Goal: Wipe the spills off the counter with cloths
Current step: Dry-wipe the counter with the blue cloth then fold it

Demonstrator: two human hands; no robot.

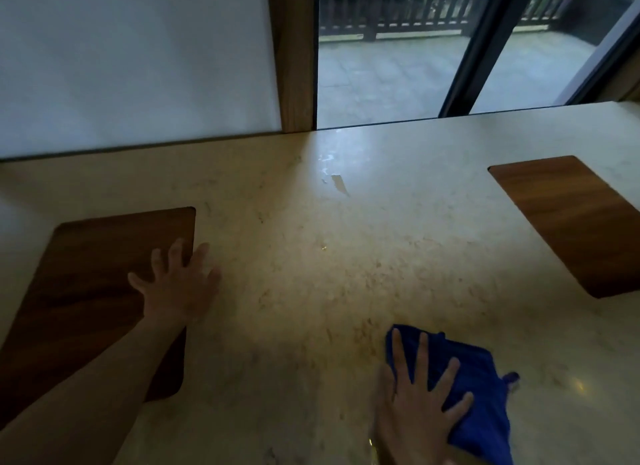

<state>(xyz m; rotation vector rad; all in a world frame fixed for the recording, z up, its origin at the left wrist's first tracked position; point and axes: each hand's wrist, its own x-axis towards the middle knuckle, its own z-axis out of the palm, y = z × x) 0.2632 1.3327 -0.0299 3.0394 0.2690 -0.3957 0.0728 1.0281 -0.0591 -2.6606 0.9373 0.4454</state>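
A dark wooden board [93, 291] is lying flat on the pale stone counter [294, 256], at its left side. The left hand [176, 288] is resting palm down with fingers spread, empty, straddling that board's right edge so that some fingers are lying on wood and the rest on stone. To the right of the board and farther back, near the window frame [298, 55], a wet spill [334, 173] is glinting on the counter. Right of the board and nearer the viewer, the right hand [419, 405] is pressing flat, fingers splayed, on a crumpled blue cloth [478, 395] that is lying on the counter; it is pinning rather than gripping it. Well right of the first board, a second wooden board [575, 222] is sitting on the counter's right side.
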